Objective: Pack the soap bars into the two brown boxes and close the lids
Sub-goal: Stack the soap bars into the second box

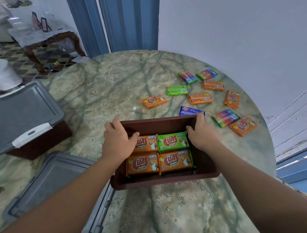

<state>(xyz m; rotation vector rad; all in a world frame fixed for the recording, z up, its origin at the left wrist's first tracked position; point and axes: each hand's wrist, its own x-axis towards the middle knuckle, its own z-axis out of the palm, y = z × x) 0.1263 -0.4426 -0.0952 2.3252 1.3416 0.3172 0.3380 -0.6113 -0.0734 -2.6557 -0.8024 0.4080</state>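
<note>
Head view: we steady the open brown box (164,180).
Our left hand (119,141) and right hand (201,134) clasp its far rim, probably repositioning it; loose soap bars (200,98) lie beyond.

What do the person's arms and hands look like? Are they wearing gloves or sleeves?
No gloves: the left hand and right hand are both bare, and no rings, watch or bracelets show. Both forearms are bare too, with no sleeve over them right down to the bottom edge of the picture. So nothing worn shows on either arm.
</note>
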